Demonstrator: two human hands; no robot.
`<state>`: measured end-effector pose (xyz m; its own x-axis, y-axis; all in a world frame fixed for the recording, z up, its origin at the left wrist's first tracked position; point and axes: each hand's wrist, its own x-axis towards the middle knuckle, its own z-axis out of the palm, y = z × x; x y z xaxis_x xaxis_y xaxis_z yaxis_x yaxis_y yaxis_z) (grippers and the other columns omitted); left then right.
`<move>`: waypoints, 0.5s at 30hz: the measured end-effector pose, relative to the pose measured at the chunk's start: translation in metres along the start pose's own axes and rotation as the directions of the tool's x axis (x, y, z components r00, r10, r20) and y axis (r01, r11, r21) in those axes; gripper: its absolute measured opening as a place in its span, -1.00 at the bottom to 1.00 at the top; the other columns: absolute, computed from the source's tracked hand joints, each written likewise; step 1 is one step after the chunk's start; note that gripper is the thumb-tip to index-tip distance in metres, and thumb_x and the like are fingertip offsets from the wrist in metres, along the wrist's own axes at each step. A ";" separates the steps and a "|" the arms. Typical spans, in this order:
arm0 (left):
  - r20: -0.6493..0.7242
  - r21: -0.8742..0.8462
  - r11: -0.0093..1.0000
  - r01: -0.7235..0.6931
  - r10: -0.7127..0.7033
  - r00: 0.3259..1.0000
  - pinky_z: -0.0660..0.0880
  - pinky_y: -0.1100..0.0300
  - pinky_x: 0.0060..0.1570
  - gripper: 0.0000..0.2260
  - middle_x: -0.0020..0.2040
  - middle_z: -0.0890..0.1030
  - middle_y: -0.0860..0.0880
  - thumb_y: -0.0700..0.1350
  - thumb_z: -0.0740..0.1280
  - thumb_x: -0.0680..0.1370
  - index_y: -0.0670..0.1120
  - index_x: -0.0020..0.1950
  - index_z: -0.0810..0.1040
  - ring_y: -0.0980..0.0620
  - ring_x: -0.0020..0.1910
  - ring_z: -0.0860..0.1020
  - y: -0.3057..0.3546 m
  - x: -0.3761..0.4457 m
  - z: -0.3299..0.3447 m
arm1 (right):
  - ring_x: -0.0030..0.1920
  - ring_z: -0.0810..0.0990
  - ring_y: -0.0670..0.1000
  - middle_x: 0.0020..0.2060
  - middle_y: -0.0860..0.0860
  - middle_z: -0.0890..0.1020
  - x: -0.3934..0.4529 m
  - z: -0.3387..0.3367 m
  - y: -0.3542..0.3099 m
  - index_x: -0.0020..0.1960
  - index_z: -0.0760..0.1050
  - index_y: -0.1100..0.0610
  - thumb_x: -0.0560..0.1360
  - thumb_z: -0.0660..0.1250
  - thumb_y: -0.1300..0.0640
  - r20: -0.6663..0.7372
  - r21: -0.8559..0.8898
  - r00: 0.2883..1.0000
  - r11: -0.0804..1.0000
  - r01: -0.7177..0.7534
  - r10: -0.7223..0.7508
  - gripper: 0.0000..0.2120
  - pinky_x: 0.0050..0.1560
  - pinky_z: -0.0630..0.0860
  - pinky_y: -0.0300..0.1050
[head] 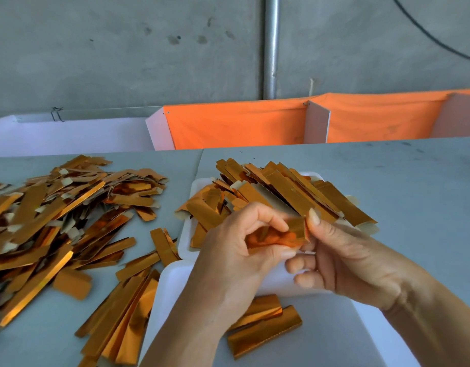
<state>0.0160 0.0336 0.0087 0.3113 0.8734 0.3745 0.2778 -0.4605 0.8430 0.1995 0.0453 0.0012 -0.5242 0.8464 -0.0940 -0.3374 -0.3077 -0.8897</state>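
Forearms reach in over the near edge of the grey worktop [387,181], above a white near tray [334,340] that runs off that edge. On the worktop's left side, reaching its left edge, lies the biggest thing on it: a loose heap [56,221] of gold foil strips, some showing pale card backs. Behind the far edge hangs an orange cloth [242,123], with a metal pipe [271,46] upright against the concrete wall. Towards the middle of the worktop a far tray [187,234] carries a smaller pile [294,192] of the same strips, laid slanting and overhanging its rim. A few loose strips [122,313] lie between the heap and the near tray, close to the near edge. Two folded pieces [263,329] lie in the near tray, just beside the left forearm.

The left hand [236,250] and right hand [345,260] come together above the place where the two trays meet, clear of the worktop. Between them is the strip [296,229], bent and partly hidden by the hands. The left fingers [271,221] are curled, thumb and forefinger pinching the strip's left part. The right thumb presses on its right end, and the right fingers [300,263] are curled close together beneath it.
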 end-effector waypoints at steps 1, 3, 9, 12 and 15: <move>-0.032 0.035 0.999 -0.007 0.008 0.999 0.48 0.35 0.02 -0.77 0.07 0.60 0.21 -0.13 0.47 0.42 0.16 -0.08 0.52 0.29 0.14 0.51 -0.001 0.000 0.001 | -0.22 0.67 0.05 -0.22 0.13 0.65 0.001 0.000 0.001 -0.02 0.64 0.13 0.19 0.56 -0.22 0.023 -0.002 0.999 0.999 -0.044 0.044 -0.47 -0.28 0.60 -0.13; -0.064 0.125 0.992 -0.031 0.040 0.997 0.43 0.35 0.06 -0.76 0.16 0.52 0.26 -0.09 0.46 0.41 0.19 -0.07 0.50 0.28 0.22 0.45 -0.001 0.000 0.003 | -0.19 0.67 0.07 -0.16 0.16 0.66 0.001 -0.001 0.002 0.10 0.59 0.18 0.22 0.53 -0.24 0.064 0.023 0.993 0.995 -0.098 0.096 -0.37 -0.27 0.60 -0.13; 0.064 0.029 0.997 -0.077 0.075 0.995 0.29 0.22 0.30 -0.74 0.34 0.41 0.25 -0.18 0.28 0.44 0.20 -0.04 0.47 0.37 0.37 0.25 0.008 -0.001 0.006 | -0.17 0.63 0.03 -0.13 0.19 0.62 -0.007 -0.003 -0.006 0.07 0.55 0.26 0.20 0.62 0.00 0.079 0.003 0.994 0.997 -0.073 0.073 -0.44 -0.24 0.59 -0.15; -0.117 -0.194 0.979 -0.057 0.034 0.993 0.28 0.21 0.32 -0.84 0.34 0.41 0.27 -0.14 0.31 0.41 0.12 -0.09 0.51 0.33 0.39 0.26 0.007 0.000 0.004 | -0.17 0.60 -0.01 -0.20 0.11 0.61 -0.009 0.002 -0.005 -0.09 0.55 0.17 0.17 0.64 0.02 0.035 -0.212 0.999 0.977 -0.033 0.042 -0.57 -0.22 0.55 -0.19; -0.266 -0.247 0.965 0.089 -0.156 0.951 0.46 0.31 0.14 -0.69 0.23 0.50 0.15 0.07 0.54 0.31 0.14 -0.05 0.49 0.30 0.24 0.44 -0.001 0.004 0.006 | -0.17 0.57 -0.02 -0.21 0.05 0.59 -0.003 0.008 -0.001 -0.21 0.55 0.02 0.17 0.59 0.02 -0.025 -0.474 1.000 0.880 -0.024 0.014 -0.72 -0.10 0.54 -0.14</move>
<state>0.0221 0.0363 0.0069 0.0110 0.9446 0.3279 0.0717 -0.3278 0.9420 0.1951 0.0392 0.0064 -0.5091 0.8527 -0.1175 0.0865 -0.0851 -0.9926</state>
